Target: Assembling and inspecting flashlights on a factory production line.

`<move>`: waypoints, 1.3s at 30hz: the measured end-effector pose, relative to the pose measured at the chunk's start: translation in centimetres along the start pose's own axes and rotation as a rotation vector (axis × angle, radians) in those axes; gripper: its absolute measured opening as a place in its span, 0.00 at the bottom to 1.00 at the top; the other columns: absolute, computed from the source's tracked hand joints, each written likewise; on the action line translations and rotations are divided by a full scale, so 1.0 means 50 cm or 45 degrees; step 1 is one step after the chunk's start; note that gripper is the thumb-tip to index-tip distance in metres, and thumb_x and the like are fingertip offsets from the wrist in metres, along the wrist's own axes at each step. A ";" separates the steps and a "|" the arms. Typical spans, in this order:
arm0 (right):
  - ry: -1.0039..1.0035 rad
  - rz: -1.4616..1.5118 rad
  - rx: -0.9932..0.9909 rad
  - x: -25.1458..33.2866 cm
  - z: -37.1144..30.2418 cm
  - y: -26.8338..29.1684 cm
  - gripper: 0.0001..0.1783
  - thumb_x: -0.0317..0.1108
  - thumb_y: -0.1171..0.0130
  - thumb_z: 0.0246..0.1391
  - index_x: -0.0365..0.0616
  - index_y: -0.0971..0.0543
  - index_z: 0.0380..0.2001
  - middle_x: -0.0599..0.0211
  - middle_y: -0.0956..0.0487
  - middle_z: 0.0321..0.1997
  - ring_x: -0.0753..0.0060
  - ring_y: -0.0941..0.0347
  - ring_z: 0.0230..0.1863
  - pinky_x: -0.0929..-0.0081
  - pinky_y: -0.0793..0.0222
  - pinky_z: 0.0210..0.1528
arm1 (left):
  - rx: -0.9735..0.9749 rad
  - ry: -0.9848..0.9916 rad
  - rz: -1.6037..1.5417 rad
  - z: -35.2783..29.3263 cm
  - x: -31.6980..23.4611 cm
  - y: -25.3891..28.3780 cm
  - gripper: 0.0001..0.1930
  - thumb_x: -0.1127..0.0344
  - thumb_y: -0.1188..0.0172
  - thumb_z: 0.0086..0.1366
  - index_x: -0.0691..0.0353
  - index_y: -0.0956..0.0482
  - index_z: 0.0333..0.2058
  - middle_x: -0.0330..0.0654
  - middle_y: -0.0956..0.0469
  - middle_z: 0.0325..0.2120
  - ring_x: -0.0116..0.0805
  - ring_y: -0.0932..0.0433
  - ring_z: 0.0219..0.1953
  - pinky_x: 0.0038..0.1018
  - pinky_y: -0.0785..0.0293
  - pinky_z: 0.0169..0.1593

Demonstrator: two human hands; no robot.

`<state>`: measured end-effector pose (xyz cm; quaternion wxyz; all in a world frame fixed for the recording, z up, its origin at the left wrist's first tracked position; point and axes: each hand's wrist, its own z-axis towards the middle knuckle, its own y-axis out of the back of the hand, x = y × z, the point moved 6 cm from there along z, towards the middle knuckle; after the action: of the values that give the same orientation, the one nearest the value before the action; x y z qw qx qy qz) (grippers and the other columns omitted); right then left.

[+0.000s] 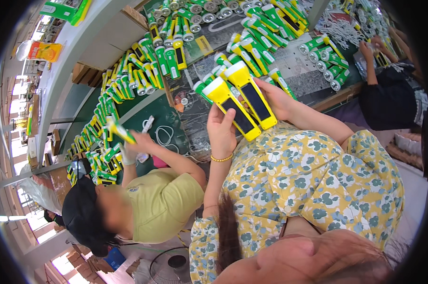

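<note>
Flashlight (238,115) aslant in the person's left hand (221,129)

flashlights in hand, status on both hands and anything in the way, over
Left hand gripping one yellow flashlight. Right hand gripping a second yellow flashlight. Dark panels facing the camera. Other green-and-yellow flashlights crowded just beyond.

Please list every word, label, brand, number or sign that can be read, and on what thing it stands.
Printed wording is not copied out here.
Orange packet: print, partly blurred.
Yellow-green shirt: small mark, too small to read.
Yellow card: any print is too small.
Grey sheet: any print is too small.
Left flashlight, in the left hand: none readable.
Right flashlight, in the right hand: none readable.
</note>
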<state>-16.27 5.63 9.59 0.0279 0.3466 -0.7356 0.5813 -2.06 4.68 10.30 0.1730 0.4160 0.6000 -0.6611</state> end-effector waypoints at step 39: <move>0.730 -2.266 -0.859 0.082 0.010 0.336 0.37 0.56 0.38 0.47 0.30 0.28 0.46 0.41 0.31 0.55 0.43 0.39 0.60 0.54 0.43 0.60 | -0.459 0.025 0.707 0.082 0.232 0.293 0.16 0.71 0.36 0.58 0.64 0.27 0.45 0.36 0.24 0.33 0.23 0.27 0.29 0.20 0.33 0.29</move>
<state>-28.30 4.63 -2.82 0.7279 0.5926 -0.2998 0.1706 0.31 0.74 -8.25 0.4115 0.5328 0.5726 -0.4679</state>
